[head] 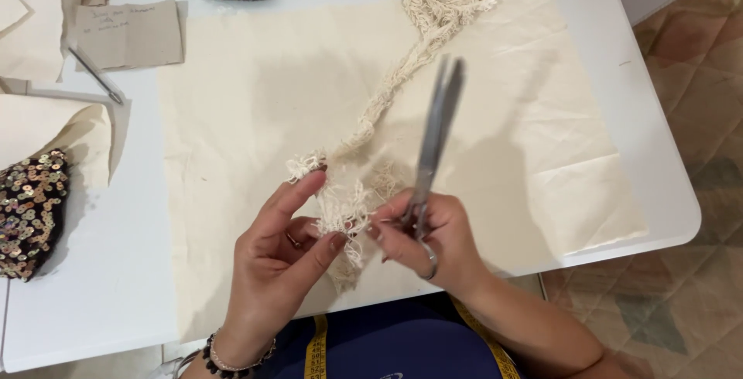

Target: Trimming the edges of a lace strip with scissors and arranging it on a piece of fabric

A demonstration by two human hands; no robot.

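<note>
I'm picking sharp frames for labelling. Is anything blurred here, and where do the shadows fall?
Head view: the scissors in the right hand are smeared by motion blur, blades doubled; the left hand, frayed trim and cream cloth are sharp. Soft shadows lie on the cloth above the hands and right of the scissors. Light is even, with no glare on the white table.

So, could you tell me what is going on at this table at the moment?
A person sits at a white table spread with cream cloth. The left hand pinches the frayed end of a long cream fringe trim, while the right hand holds metal scissors with the blades pointing up and away. Sequinned pieces lie at the table's left edge.
</note>
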